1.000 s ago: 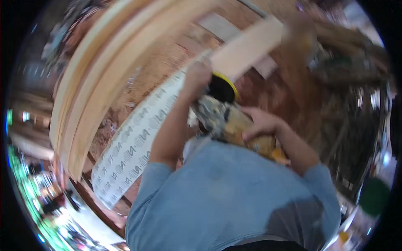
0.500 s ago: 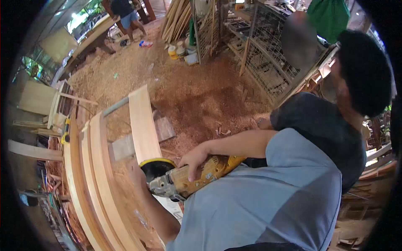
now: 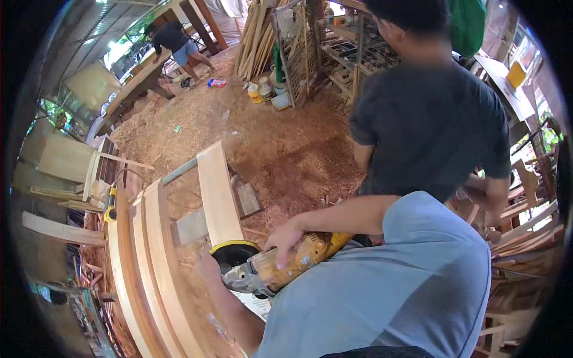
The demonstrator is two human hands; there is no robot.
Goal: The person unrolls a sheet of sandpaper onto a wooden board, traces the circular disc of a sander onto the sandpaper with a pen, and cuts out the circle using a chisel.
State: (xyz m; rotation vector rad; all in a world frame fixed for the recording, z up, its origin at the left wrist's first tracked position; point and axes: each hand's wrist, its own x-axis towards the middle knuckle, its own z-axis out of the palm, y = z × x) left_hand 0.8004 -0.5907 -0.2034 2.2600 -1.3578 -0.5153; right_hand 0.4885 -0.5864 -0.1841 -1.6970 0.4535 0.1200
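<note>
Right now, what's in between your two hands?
The black, yellow-rimmed disc of the power tool lies between the left hand and the right hand, as the head view shows.

The yellow power tool (image 3: 287, 264) bears a pale S or 5; print on the white sheet (image 3: 255, 304) beside it is illegible.

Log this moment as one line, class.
right grip: on tool | left grip: at edge of disc, touch unclear | curved boards: left of tool

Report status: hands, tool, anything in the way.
Right hand gripping yellow power tool. Left hand by black disc, contact unclear. Pale board just beyond disc; co-worker close on right.
</note>
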